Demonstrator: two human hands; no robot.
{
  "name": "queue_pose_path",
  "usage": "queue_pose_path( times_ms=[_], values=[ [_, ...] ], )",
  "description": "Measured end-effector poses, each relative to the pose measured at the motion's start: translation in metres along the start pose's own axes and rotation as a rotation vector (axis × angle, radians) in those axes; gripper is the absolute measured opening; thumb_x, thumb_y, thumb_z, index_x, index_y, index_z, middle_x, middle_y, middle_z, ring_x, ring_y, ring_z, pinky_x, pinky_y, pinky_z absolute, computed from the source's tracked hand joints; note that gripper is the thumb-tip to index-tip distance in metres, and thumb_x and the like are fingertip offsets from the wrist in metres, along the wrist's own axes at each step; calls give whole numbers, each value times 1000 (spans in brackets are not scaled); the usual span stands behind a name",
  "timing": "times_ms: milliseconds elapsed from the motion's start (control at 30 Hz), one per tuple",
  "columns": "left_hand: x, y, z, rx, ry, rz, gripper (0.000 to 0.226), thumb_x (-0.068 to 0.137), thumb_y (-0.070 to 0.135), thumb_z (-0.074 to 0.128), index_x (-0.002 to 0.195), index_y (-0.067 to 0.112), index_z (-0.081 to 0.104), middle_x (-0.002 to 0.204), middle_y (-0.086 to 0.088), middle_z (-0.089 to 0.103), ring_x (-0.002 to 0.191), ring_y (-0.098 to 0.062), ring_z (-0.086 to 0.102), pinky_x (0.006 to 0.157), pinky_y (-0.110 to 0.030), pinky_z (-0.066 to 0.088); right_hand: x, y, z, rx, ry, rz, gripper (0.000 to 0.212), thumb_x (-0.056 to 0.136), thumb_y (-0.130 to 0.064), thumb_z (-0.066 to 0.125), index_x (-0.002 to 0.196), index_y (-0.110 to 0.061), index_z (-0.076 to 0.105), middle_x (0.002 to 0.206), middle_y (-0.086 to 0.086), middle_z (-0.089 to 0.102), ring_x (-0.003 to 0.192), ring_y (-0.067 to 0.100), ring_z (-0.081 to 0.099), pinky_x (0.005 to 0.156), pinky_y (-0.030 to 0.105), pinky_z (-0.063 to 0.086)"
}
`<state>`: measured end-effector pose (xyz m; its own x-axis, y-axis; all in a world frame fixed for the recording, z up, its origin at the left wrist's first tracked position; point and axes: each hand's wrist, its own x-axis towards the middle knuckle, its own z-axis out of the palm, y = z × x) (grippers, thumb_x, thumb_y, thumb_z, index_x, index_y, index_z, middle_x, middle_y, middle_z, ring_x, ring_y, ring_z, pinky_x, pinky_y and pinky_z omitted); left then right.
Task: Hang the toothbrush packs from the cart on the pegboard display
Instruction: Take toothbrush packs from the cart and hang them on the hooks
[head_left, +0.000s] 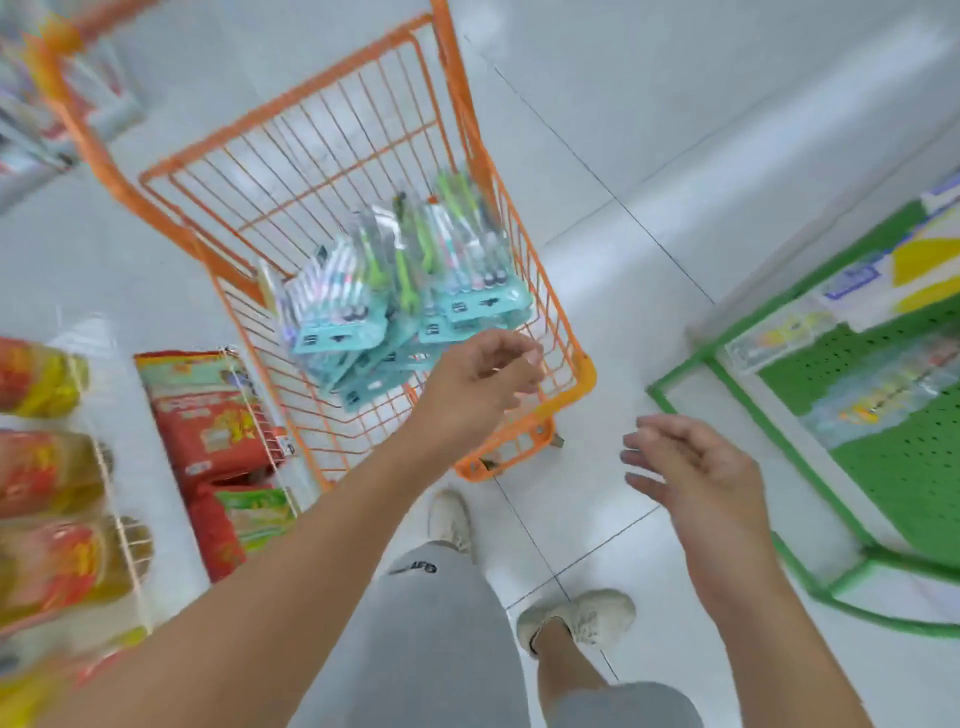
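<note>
Both grips spread and hold nothing: left hand (480, 382) over the packs (400, 291) in the cart (582, 384), right hand (691, 467) beside it.

The cart (332, 171) is thin wire mesh with an orange coating — smooth, slightly glossy along its thicker rim. The toothbrush packs (395, 291) are clear shiny plastic blisters over teal card backing. The floor (675, 130) is pale tile, polished enough to reflect light. The pegboard display (893, 457) looks like perforated green-painted sheet in a green-painted tubular frame — matt rather than shiny. Red bags (208, 426) on the left have a glossy printed film surface. The shorts (436, 639) are soft grey knit cloth.
</note>
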<state>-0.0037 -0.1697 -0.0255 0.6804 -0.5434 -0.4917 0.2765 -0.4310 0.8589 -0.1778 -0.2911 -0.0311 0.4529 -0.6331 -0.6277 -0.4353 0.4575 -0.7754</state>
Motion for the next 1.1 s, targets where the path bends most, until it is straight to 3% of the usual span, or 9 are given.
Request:
queue_pose_path(
  times_ms=[133, 200, 267, 367, 700, 833, 933, 1000, 1100],
  values=[
    [-15, -2, -124, 365, 292, 58, 11, 90, 15, 73, 97, 22, 68, 86, 0, 71, 74, -3, 63, 74, -16, 48, -25, -39, 109, -206, -273, -136, 13, 88, -3, 72, 94, -15, 72, 79, 1, 72, 73, 11, 68, 68, 31, 58],
    [-13, -6, -176, 607, 343, 97, 23, 87, 17, 75, 109, 16, 67, 98, 1, 71, 88, -5, 64, 80, -15, 46, -18, -46, 161, -378, -367, -192, 12, 86, -9, 75, 96, -16, 72, 85, 1, 72, 76, 14, 68, 72, 28, 56],
    [-1, -13, -223, 769, 340, 121, 36, 86, 20, 75, 120, 15, 65, 116, -2, 67, 108, -17, 62, 94, -30, 47, -6, -52, 209, -531, -418, -241, 18, 84, -15, 77, 101, -14, 72, 90, 3, 72, 79, 14, 68, 71, 19, 52],
    [23, -18, -279, 903, 300, 125, 46, 87, 23, 73, 131, 18, 60, 133, -4, 60, 124, -26, 54, 104, -38, 41, 14, -58, 277, -668, -416, -286, 31, 81, -17, 81, 109, -10, 70, 94, 5, 70, 86, 18, 67, 82, 31, 54],
    [65, -34, -358, 893, 82, 267, 41, 94, 5, 54, 134, 14, 56, 135, -7, 58, 125, -29, 53, 103, -45, 46, 52, -43, 424, -992, -594, -205, 43, 98, -18, 59, 137, -1, 53, 137, 17, 58, 124, 34, 56, 103, 39, 44],
    [66, -44, -371, 909, 26, 294, 42, 95, 2, 51, 134, 16, 56, 137, -3, 57, 126, -25, 53, 100, -43, 48, 64, -45, 462, -1077, -669, -27, 30, 101, -10, 46, 129, -1, 50, 120, 20, 60, 113, 34, 59, 87, 37, 50],
    [68, -52, -375, 879, 29, 286, 43, 95, 2, 54, 135, 17, 55, 141, -1, 55, 125, -23, 54, 101, -38, 48, 75, -54, 477, -967, -685, 234, 20, 99, -1, 40, 115, 0, 53, 82, 16, 61, 72, 24, 70, 53, 26, 50],
    [69, -53, -374, 844, 28, 283, 45, 94, 0, 58, 136, 16, 55, 142, -2, 54, 127, -24, 54, 105, -38, 46, 81, -64, 475, -975, -672, 291, 6, 98, -8, 47, 100, -5, 51, 72, 10, 52, 49, 17, 54, 40, 18, 35],
    [72, -54, -374, 791, 34, 249, 52, 90, -7, 58, 136, 18, 54, 144, -1, 53, 131, -23, 51, 109, -33, 39, 80, -75, 460, -933, -688, 322, 13, 91, -17, 58, 97, -6, 54, 80, 10, 52, 55, 17, 39, 44, 23, 28]
  ],
)
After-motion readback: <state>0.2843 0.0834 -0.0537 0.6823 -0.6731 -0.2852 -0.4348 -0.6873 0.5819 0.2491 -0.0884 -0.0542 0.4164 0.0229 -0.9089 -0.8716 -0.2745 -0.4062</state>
